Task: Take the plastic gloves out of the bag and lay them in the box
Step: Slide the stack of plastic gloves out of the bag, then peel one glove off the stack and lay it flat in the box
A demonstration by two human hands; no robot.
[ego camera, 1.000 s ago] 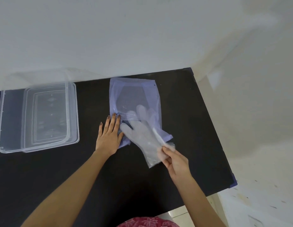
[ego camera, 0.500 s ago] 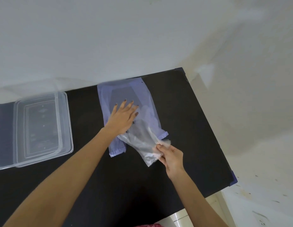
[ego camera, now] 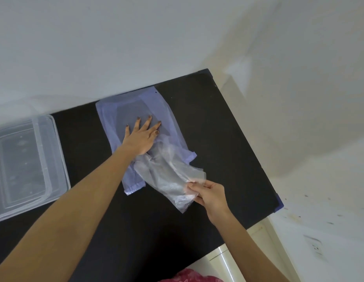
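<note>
A pale blue see-through bag (ego camera: 116, 117) lies flat on the black table (ego camera: 217, 139), near the wall. My left hand (ego camera: 141, 137) rests palm down on the bag's middle, fingers spread. A clear plastic glove (ego camera: 167, 176) lies crumpled across the bag's near right corner. My right hand (ego camera: 207, 193) pinches the glove's cuff end between thumb and fingers. The clear plastic box (ego camera: 55, 159) stands at the table's left side, cut off by the frame edge, and I see no glove in it.
A white wall runs behind the table. The table's right edge (ego camera: 264, 176) drops off to a pale floor. A red patterned cloth (ego camera: 189, 276) shows at the bottom, close to my body.
My left hand has moved from the bag's near left corner up onto its middle. The glove has crumpled and slid a little toward me in my right hand. The view has shifted right.
</note>
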